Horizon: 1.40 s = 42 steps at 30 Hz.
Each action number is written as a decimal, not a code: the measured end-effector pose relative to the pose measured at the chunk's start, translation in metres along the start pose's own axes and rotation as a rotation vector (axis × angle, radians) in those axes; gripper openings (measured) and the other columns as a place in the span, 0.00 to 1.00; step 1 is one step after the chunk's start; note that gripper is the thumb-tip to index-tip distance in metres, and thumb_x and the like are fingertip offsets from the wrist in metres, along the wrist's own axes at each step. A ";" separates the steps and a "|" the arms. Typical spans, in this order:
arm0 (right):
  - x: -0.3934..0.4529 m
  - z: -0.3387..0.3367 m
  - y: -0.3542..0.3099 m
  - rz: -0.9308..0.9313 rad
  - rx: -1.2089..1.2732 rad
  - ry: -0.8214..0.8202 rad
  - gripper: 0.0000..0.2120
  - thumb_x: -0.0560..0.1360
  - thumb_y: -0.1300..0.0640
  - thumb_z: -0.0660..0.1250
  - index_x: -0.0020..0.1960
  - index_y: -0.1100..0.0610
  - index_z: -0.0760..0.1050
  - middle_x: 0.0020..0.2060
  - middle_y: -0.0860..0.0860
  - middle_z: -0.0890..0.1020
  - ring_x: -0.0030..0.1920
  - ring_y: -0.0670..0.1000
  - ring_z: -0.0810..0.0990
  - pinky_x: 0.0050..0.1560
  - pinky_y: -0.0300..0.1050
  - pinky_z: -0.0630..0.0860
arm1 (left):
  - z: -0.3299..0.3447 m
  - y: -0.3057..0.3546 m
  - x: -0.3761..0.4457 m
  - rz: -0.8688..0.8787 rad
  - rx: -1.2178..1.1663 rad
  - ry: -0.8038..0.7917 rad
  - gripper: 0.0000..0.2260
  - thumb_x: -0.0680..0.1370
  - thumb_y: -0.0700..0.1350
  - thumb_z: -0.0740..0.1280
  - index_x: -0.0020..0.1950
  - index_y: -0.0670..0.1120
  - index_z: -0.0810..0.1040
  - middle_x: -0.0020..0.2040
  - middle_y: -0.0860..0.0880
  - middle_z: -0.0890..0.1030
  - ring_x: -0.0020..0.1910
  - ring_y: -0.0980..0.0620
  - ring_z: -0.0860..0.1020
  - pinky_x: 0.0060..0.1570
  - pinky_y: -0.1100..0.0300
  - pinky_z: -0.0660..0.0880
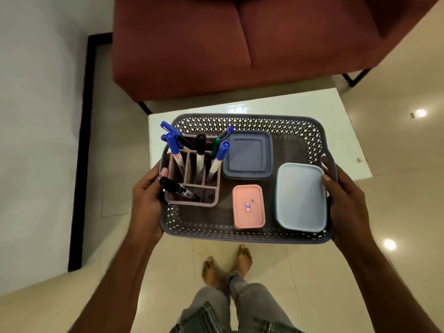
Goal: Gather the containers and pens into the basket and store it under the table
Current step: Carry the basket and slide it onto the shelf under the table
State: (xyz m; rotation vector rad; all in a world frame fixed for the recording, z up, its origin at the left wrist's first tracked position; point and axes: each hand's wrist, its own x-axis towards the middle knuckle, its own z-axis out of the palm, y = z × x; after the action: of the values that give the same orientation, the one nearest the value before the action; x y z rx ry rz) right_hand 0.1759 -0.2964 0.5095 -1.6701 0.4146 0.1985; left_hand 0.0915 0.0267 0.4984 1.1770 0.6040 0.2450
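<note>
The grey perforated basket (247,233) is held in the air, its far part over the white table (312,102) and its near edge out over the floor; the left hand (146,200) is closed around the left end wall, thumb hooked inside beside the pen holder (192,188), and the right hand (346,200) is closed around the right end by the handle cut-out, thumb resting on the pale blue container (301,197); the load sits between the 2 grips, so the hold looks balanced; inside lie 3 lidded containers, the pale blue one, a pink container (248,206) and a blue-grey container (247,156), plus the upright markers (199,155); I judge the basket light, stiff plastic but slightly flexible, best carried level by both ends, since the tall markers could tip and the smooth boxes could slide.
</note>
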 end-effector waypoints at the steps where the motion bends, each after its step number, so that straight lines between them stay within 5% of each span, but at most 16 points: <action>1: -0.001 0.001 0.002 -0.007 -0.006 -0.018 0.18 0.85 0.60 0.63 0.69 0.42 0.77 0.53 0.28 0.84 0.54 0.30 0.82 0.46 0.26 0.78 | -0.003 -0.002 -0.005 -0.005 -0.009 0.015 0.17 0.86 0.39 0.59 0.73 0.37 0.76 0.66 0.39 0.83 0.62 0.43 0.84 0.59 0.55 0.83; 13: -0.031 0.021 0.064 -0.020 -0.061 -0.164 0.18 0.85 0.62 0.62 0.70 0.46 0.77 0.52 0.27 0.85 0.54 0.29 0.82 0.46 0.25 0.77 | -0.066 -0.054 -0.071 -0.047 -0.116 0.183 0.17 0.86 0.40 0.58 0.73 0.40 0.76 0.66 0.41 0.83 0.65 0.41 0.82 0.61 0.53 0.82; 20: -0.012 0.038 0.157 0.014 -0.095 -0.184 0.20 0.85 0.63 0.62 0.74 0.51 0.76 0.61 0.30 0.81 0.59 0.31 0.81 0.53 0.27 0.78 | -0.108 -0.135 -0.056 -0.111 -0.086 0.213 0.17 0.86 0.40 0.58 0.74 0.42 0.76 0.66 0.44 0.83 0.65 0.43 0.82 0.63 0.52 0.81; 24: 0.010 0.047 0.218 0.024 -0.121 -0.217 0.21 0.84 0.64 0.62 0.74 0.48 0.76 0.64 0.35 0.83 0.66 0.37 0.80 0.64 0.38 0.78 | -0.135 -0.199 -0.048 -0.145 -0.062 0.223 0.18 0.87 0.40 0.57 0.75 0.42 0.74 0.70 0.42 0.80 0.70 0.40 0.79 0.69 0.45 0.76; 31: 0.036 0.053 0.341 0.081 -0.128 -0.294 0.23 0.85 0.66 0.61 0.76 0.48 0.73 0.70 0.40 0.80 0.72 0.44 0.77 0.76 0.52 0.72 | -0.174 -0.314 -0.047 -0.202 -0.047 0.293 0.18 0.87 0.39 0.56 0.76 0.41 0.72 0.69 0.45 0.82 0.69 0.44 0.80 0.66 0.52 0.79; 37: 0.035 0.047 0.429 0.170 -0.103 -0.386 0.25 0.84 0.68 0.61 0.76 0.47 0.71 0.71 0.40 0.79 0.73 0.45 0.76 0.71 0.41 0.75 | -0.209 -0.400 -0.060 -0.298 -0.059 0.347 0.18 0.86 0.38 0.56 0.76 0.42 0.73 0.67 0.47 0.83 0.66 0.46 0.82 0.61 0.55 0.82; 42: 0.046 0.055 0.491 0.236 -0.122 -0.436 0.25 0.83 0.68 0.62 0.77 0.50 0.70 0.71 0.42 0.80 0.73 0.47 0.77 0.68 0.42 0.78 | -0.234 -0.461 -0.051 -0.402 -0.040 0.304 0.19 0.86 0.38 0.58 0.76 0.41 0.73 0.69 0.43 0.81 0.65 0.45 0.82 0.59 0.56 0.82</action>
State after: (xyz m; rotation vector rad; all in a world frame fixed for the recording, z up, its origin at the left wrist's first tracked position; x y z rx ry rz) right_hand 0.0368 -0.2960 0.0332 -1.6370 0.2702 0.7603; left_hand -0.1409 0.0114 0.0334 0.9618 1.0812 0.0913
